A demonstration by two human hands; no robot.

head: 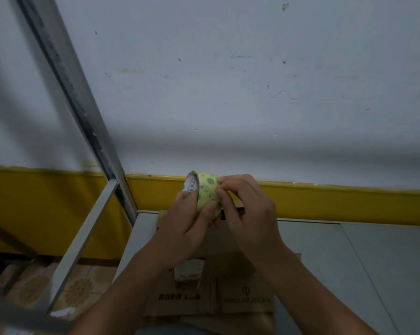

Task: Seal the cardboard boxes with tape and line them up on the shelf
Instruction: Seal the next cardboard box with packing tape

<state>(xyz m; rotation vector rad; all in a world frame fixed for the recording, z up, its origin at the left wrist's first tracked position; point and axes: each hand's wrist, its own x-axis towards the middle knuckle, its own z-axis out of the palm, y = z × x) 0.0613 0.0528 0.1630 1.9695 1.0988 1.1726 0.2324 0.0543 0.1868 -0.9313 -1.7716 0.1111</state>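
Left hand [184, 221], at centre frame in the head view, is wrapped round a roll of yellowish packing tape with green print [207, 189]. Its thumb [210, 209] lies across the outer face and its other fingers curl in at the roll's open core. Right hand [250, 213] comes in from the right, its fingertips [222, 182] pinching or picking at the roll's outer surface, apparently searching for the loose end. No free length of tape shows between the hands, so I judge that none has been drawn off the roll.

Directly below the hands, in the lower middle of the frame, a brown cardboard box [228, 293] lies on the grey shelf board [349, 262]. Its printed flaps face the camera at the bottom edge, and a pale label sits near its middle. The forearms cover much of its top, so whether the seam carries any tape is too dim and hidden to tell. Whether this is one box or several stacked is also unclear.

A grey metal shelf upright [83, 117] slants across the left of the frame, and patterned floor tiles [78, 286] show through the frame at lower left. Behind is a white wall [228, 68] with a yellow band [349, 204] along its base.

By my reading the task is at an early stage: the tape is in hand but not yet applied. Sealing this box and lining boxes up along the shelf remain to be done, and no row of finished boxes is in view.
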